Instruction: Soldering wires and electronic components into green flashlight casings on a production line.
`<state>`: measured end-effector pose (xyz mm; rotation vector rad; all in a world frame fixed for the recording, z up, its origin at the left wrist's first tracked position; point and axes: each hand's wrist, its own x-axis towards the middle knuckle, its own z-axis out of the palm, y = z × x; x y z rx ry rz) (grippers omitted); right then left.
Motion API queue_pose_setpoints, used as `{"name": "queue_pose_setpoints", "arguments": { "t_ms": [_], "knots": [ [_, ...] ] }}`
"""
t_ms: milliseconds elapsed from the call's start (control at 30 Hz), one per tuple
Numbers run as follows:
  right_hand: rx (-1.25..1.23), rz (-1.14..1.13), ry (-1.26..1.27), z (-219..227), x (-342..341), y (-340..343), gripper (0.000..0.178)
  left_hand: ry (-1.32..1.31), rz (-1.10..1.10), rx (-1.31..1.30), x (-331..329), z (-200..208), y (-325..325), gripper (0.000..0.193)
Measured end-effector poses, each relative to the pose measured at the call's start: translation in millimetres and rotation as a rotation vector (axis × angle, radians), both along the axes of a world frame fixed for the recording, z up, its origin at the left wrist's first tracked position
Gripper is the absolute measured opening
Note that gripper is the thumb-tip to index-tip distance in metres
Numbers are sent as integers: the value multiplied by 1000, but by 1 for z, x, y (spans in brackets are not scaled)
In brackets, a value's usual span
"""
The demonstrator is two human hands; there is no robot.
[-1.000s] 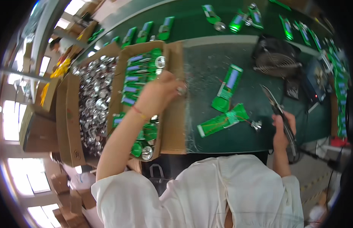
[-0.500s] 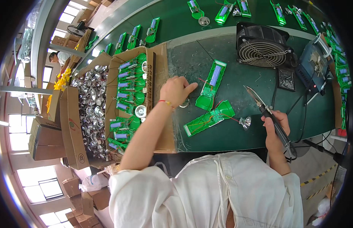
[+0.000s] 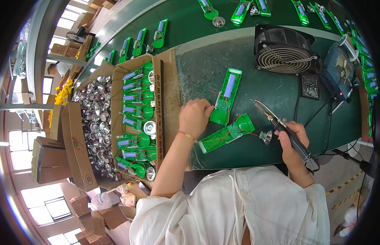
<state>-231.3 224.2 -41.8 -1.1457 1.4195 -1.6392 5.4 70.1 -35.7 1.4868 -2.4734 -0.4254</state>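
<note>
My right hand point(image 3: 291, 153) grips a soldering iron point(image 3: 275, 123) by its black handle, with the tip pointing up and to the left above the bench. My left hand point(image 3: 195, 118) is closed with its fingers curled down, beside the lower end of a green lamp housing point(image 3: 219, 116). Whatever is under those fingers is hidden. In that housing sit a purple battery cell point(image 3: 229, 85) and a circuit board. A second green housing point(image 3: 228, 134) lies slantwise below it. Thin wires run from it to a silvery reflector point(image 3: 266, 137) lying left of my right hand.
A black fan point(image 3: 284, 51) stands at the back, beside a small tray of bits point(image 3: 310, 86) and a blue soldering station point(image 3: 341, 73). At left are a carton point(image 3: 159, 102) of green lamp halves and a carton point(image 3: 77, 143) of reflectors. More housings line the far belt point(image 3: 181, 24).
My left hand has come nearer and right, to the upper housing, and its spread fingers have curled in. The soldering iron has shifted slightly left. The whole view has turned a little.
</note>
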Motion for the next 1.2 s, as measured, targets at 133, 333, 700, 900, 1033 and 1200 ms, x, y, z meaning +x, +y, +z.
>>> {"name": "queue_pose_setpoints", "arguments": {
  "t_ms": [133,333,700,900,1033,1200],
  "knots": [
    [79,-31,38,0,-1,6,18,280,189,130,5,11,9,7],
    [114,209,152,8,16,-16,21,372,8,-64,-3,10,27,5],
    [148,53,108,1,36,-30,19,471,-18,-32,-8,-9,25,10],
    [155,67,116,4,37,-33,16,480,6,24,-10,-8,25,9],
    [193,77,87,3,40,-34,15,489,44,52,-10,-10,25,7],
    [272,65,-22,7,40,-29,18,506,65,43,-9,-12,27,8]
  ]
}}
